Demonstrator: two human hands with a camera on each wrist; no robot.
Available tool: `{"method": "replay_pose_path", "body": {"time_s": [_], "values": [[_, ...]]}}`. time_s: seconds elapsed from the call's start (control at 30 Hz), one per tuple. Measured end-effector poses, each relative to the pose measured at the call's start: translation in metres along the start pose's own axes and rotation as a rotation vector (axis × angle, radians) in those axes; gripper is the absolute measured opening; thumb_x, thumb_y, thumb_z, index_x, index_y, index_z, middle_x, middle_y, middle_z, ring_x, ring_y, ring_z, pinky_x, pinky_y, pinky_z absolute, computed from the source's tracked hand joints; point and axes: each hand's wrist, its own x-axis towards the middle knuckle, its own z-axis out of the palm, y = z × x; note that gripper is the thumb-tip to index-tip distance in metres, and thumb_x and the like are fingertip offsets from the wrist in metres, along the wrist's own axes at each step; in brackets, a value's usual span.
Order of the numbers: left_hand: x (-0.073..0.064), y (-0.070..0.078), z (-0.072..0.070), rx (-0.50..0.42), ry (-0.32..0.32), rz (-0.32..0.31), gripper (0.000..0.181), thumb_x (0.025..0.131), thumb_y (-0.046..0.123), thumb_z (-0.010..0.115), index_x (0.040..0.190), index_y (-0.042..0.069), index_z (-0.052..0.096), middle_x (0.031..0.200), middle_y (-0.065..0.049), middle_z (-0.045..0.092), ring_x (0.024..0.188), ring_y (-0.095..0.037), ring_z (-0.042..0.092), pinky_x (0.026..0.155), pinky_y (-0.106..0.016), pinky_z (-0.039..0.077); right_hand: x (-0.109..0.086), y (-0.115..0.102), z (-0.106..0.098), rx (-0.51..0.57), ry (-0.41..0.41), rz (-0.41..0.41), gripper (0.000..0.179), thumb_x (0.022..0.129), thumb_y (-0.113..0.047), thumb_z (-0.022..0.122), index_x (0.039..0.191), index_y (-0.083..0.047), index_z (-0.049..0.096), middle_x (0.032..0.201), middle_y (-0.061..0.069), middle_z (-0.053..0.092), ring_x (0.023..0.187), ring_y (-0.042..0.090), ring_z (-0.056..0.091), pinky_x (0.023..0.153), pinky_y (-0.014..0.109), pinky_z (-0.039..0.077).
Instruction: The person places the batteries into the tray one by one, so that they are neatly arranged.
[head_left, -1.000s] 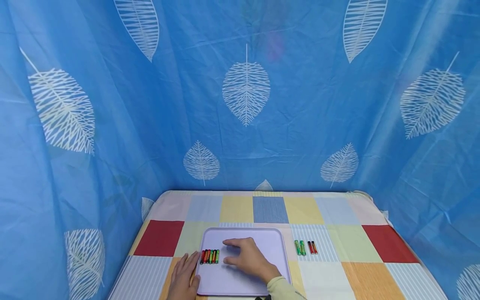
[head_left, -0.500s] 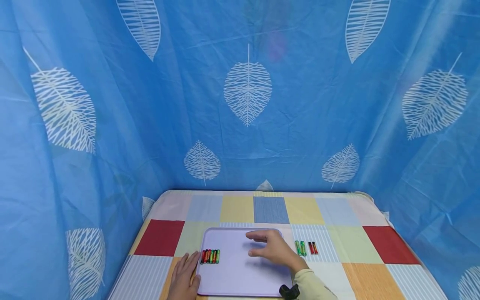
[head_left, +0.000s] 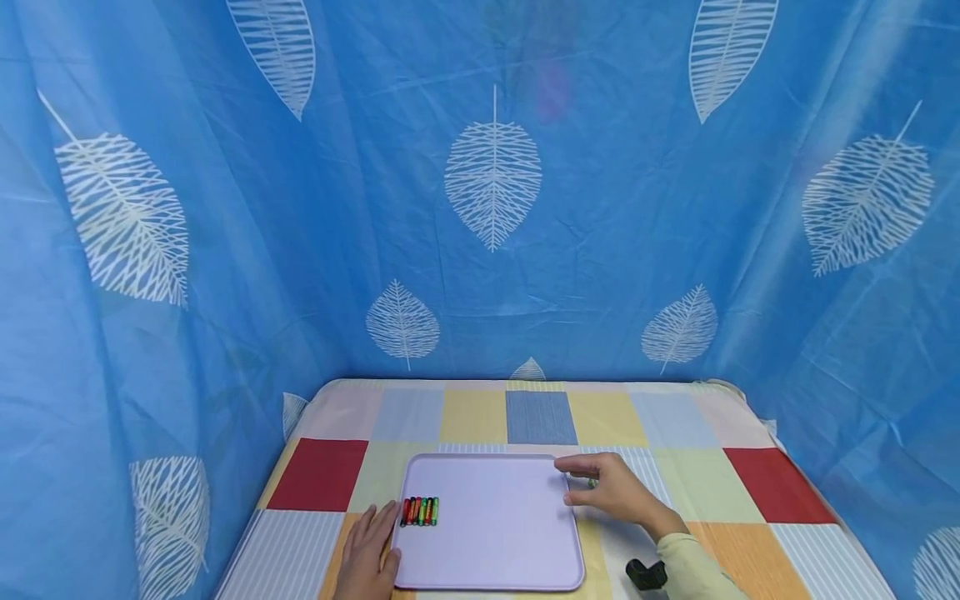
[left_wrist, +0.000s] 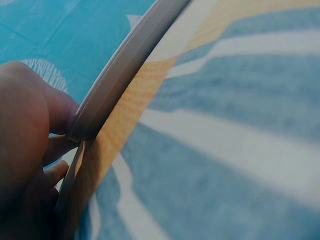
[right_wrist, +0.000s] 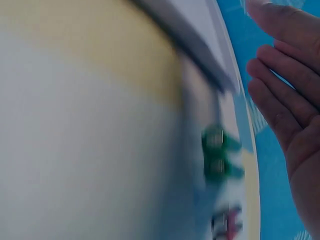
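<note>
My left hand [head_left: 366, 550] lies with extended fingers along the left edge of a pale lilac tray [head_left: 495, 542]; in the left wrist view, its thumb and fingers meet the tray's rim [left_wrist: 117, 70]. Close to those fingertips, a row of several small red, black and green batteries [head_left: 420, 512] lies side by side on the tray. My right hand [head_left: 617, 493] hovers past the tray's right edge, thumb apart from the fingers, holding nothing. Beneath it in the right wrist view are two green batteries [right_wrist: 215, 167] and red-and-black ones [right_wrist: 230, 223], blurred; the head view mostly hides them behind the hand.
A patchwork tablecloth [head_left: 525, 417] covers the table. Blue curtains with white leaf prints [head_left: 492, 300] enclose the back and both sides. A black device [head_left: 647, 575] sits at the right wrist beside a pale yellow sleeve [head_left: 697, 567].
My right hand has moved right, from beside the battery row across the tray to above the batteries on the cloth. My left hand and the row have stayed in place.
</note>
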Motion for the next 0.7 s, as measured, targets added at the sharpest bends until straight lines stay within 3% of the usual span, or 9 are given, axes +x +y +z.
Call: {"method": "replay_pose_path", "body": {"time_s": [0.5,0.7], "values": [[-0.001,0.001,0.001,0.008,0.030,0.004,0.066,0.093,-0.003,0.066,0.158,-0.005,0.053,0.165,-0.025,0.052,0.159,-0.053,0.027,0.131,-0.073,0.009,-0.047,0.032,-0.048,-0.170,0.052,0.105,0.053,0.087,-0.015,0.092,0.137,-0.007,0.076,0.138,0.012,0.077,0.129,0.034,0.074,0.106,0.050,0.064],[-0.001,-0.003,0.003,0.027,0.062,0.054,0.066,0.092,-0.003,0.067,0.157,-0.004,0.054,0.163,-0.025,0.054,0.157,-0.054,0.031,0.129,-0.073,0.014,-0.054,0.039,-0.057,-0.215,0.076,0.136,0.055,0.085,-0.014,0.093,0.137,-0.006,0.076,0.138,0.012,0.077,0.129,0.036,0.073,0.106,0.050,0.064]]}}
